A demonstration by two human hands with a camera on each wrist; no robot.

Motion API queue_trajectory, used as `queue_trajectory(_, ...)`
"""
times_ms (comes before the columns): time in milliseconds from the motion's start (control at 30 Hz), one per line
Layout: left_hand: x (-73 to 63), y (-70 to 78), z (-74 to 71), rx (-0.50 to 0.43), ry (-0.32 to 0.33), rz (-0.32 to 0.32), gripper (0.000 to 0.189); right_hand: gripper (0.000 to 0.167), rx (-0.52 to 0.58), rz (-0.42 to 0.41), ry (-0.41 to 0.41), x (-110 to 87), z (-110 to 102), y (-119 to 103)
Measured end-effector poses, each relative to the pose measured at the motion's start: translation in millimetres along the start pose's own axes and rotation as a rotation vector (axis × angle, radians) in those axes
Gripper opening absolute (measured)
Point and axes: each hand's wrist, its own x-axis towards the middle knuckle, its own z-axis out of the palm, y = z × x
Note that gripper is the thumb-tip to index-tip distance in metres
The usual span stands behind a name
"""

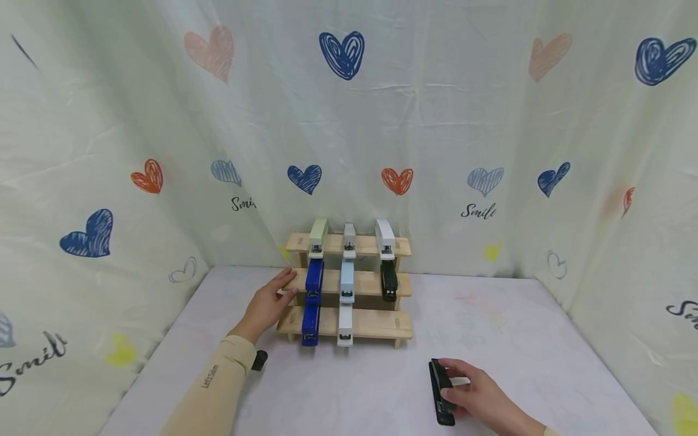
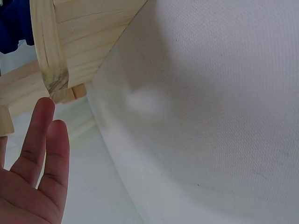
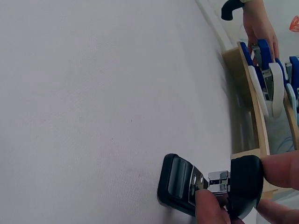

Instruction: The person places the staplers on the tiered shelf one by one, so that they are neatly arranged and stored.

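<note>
A three-tier wooden rack (image 1: pixel 376 327) carries several staplers. The top tier has a pale green stapler (image 1: pixel 318 237), a grey stapler (image 1: pixel 349 239) and a white stapler (image 1: pixel 385 237). On the middle tier are a blue stapler (image 1: pixel 314 280), a light blue stapler (image 1: pixel 347 280) and a black stapler (image 1: pixel 389 280). Another blue stapler (image 1: pixel 311 324) and another white stapler (image 1: pixel 345 324) sit on the bottom tier. My left hand (image 1: pixel 268 304) touches the middle tier's left end, its visible fingers (image 2: pixel 57 149) fairly straight. Right of the rack, my right hand (image 1: pixel 480 390) grips a black stapler (image 3: pixel 245 182) between thumb and fingers.
The rack stands near the back of a white-covered table (image 1: pixel 338 393). A curtain (image 1: pixel 436 121) printed with hearts surrounds the table at the back and sides. The black wrist-worn piece (image 1: pixel 260 361) shows beside my left sleeve (image 1: pixel 209 387).
</note>
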Motion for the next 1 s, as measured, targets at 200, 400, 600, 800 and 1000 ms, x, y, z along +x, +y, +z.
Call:
queue_trajectory(200, -0.6, 1.5, 0.1, -0.004, -0.001, -0.002, 0.049, 0.055, 0.015, 0.070, 0.014, 3.5, 3.3, -4.2)
queue_trajectory(400, -0.2, 1.2, -0.4, -0.004, 0.001, 0.002, 0.049, 0.052, 0.038, 0.090, 0.016, 3.3, 3.8, -4.5)
queue_trajectory(600, -0.2, 0.6, -0.5, -0.002, -0.012, -0.011, 0.050, 0.053, 0.120, 0.116, 0.010, 3.1, 3.2, -4.4)
queue_trajectory(800, -0.5, 1.7, -0.5, -0.004, -0.009, -0.013, 0.050, 0.049, 0.221, 0.137, 0.000, 4.2, 3.4, -3.5)
queue_trajectory(1000, -0.5, 1.5, -0.6, 0.000, -0.008, -0.009, 0.050, 0.046, 0.298, 0.083, -0.093, 1.1, -2.2, 0.5)
